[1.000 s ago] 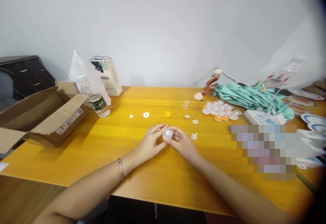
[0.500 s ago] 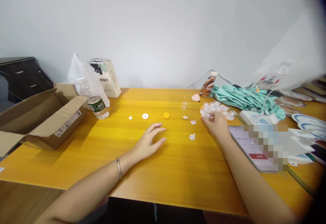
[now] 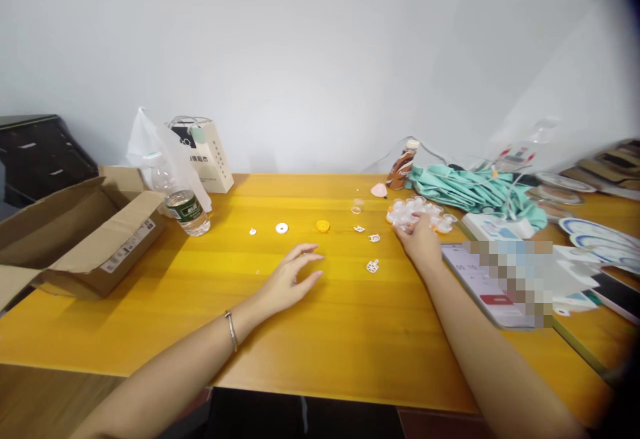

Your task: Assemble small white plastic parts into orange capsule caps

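My left hand (image 3: 293, 278) lies open on the yellow table (image 3: 325, 332), fingers stretched, holding nothing; a thin bracelet (image 3: 231, 330) is on its wrist. My right hand (image 3: 419, 238) reaches to the right, fingers pinched on a clear plastic cap (image 3: 406, 225) at the near edge of a pile of clear and orange caps (image 3: 417, 211). Small parts lie in a row between the hands and the wall: a white disc (image 3: 281, 228), a yellow disc (image 3: 323, 226) and little white cut-out pieces (image 3: 372, 266).
An open cardboard box (image 3: 75, 232) sits at the left, with a water bottle (image 3: 185, 206) and a paper bag (image 3: 207, 156) beside it. A brown drink bottle (image 3: 399, 166), green cloth (image 3: 475, 189) and printed cards (image 3: 595, 232) crowd the right side.
Both hands held the clear cap together in the middle. My right hand has carried it right to the pile; my left hand let go and stayed flat on the table.
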`<move>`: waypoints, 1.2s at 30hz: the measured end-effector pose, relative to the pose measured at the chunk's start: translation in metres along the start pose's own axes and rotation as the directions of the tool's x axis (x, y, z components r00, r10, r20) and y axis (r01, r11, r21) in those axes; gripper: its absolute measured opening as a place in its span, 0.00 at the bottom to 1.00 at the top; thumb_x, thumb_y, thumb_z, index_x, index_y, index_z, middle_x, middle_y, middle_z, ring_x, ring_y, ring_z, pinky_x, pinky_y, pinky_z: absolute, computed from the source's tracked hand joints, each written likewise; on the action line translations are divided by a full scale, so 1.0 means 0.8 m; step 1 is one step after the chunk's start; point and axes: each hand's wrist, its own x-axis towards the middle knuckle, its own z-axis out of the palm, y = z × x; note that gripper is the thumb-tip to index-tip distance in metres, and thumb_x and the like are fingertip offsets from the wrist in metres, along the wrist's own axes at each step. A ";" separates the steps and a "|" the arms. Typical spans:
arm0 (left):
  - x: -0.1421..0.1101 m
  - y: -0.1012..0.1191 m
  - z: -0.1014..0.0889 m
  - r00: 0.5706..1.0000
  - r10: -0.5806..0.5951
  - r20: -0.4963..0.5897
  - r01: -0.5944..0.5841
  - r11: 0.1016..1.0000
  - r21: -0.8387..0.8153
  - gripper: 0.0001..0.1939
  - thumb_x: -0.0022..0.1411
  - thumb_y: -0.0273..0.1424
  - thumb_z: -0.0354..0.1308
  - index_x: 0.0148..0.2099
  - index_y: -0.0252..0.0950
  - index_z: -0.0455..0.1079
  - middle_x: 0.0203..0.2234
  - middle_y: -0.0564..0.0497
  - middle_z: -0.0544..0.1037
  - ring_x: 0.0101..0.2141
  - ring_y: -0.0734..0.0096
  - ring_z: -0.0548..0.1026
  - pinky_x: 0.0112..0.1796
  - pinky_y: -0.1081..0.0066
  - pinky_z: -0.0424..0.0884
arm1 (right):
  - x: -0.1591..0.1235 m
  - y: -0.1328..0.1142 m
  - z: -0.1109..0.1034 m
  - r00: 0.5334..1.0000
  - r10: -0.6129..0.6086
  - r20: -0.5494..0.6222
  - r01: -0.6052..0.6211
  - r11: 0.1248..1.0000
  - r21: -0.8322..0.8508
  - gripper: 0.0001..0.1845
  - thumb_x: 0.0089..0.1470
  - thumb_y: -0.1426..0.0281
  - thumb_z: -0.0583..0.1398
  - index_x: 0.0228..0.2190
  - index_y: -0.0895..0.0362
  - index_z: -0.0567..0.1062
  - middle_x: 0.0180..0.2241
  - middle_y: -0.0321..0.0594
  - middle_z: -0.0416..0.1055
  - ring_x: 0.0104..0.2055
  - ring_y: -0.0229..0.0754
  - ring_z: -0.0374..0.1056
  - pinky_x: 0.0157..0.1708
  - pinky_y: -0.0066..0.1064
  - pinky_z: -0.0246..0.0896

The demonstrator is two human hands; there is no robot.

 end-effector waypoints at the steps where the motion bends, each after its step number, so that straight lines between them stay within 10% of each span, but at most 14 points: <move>1: 0.000 0.000 0.000 1.000 -0.002 0.001 0.002 1.000 0.000 0.15 0.60 0.32 0.51 0.49 0.40 0.66 0.52 0.46 0.63 0.53 0.63 0.62 0.52 0.61 0.62 | 0.001 0.001 0.001 1.000 0.000 -0.005 0.000 1.000 0.021 0.29 0.46 0.62 0.58 0.48 0.60 0.58 0.28 0.44 0.71 0.32 0.50 0.68 0.29 0.35 0.55; 12: 0.001 0.000 0.000 1.000 -0.009 0.023 0.009 1.000 0.008 0.15 0.60 0.32 0.51 0.50 0.40 0.66 0.52 0.46 0.64 0.52 0.63 0.64 0.52 0.60 0.62 | 0.002 0.001 0.005 0.998 0.023 -0.054 -0.018 0.996 0.089 0.20 0.46 0.65 0.57 0.41 0.59 0.60 0.27 0.44 0.70 0.28 0.47 0.65 0.28 0.35 0.55; 23: -0.004 0.014 0.001 0.909 0.200 0.365 -0.194 0.979 -0.053 0.12 0.61 0.32 0.50 0.45 0.37 0.69 0.39 0.47 0.75 0.39 0.71 0.73 0.43 0.71 0.67 | -0.065 -0.069 0.005 0.902 -0.410 0.136 0.333 0.861 0.385 0.18 0.48 0.55 0.54 0.18 0.55 0.60 0.14 0.30 0.56 0.17 0.34 0.52 0.19 0.26 0.49; 29: 0.015 -0.020 -0.032 0.999 0.030 -0.043 -0.022 0.986 0.163 0.11 0.61 0.32 0.48 0.42 0.37 0.70 0.38 0.47 0.75 0.41 0.68 0.71 0.45 0.68 0.65 | -0.073 -0.075 0.001 0.883 -0.426 0.197 0.327 0.859 0.393 0.18 0.47 0.55 0.54 0.18 0.55 0.62 0.14 0.31 0.58 0.18 0.35 0.54 0.19 0.26 0.49; 36: 0.023 -0.112 -0.108 0.890 -0.269 -0.368 0.420 0.798 0.432 0.15 0.57 0.28 0.51 0.46 0.30 0.68 0.40 0.40 0.70 0.41 0.60 0.69 0.48 0.60 0.62 | -0.072 -0.074 0.000 0.875 -0.435 0.211 0.334 0.860 0.386 0.17 0.48 0.57 0.54 0.18 0.55 0.63 0.16 0.32 0.60 0.19 0.35 0.55 0.20 0.26 0.50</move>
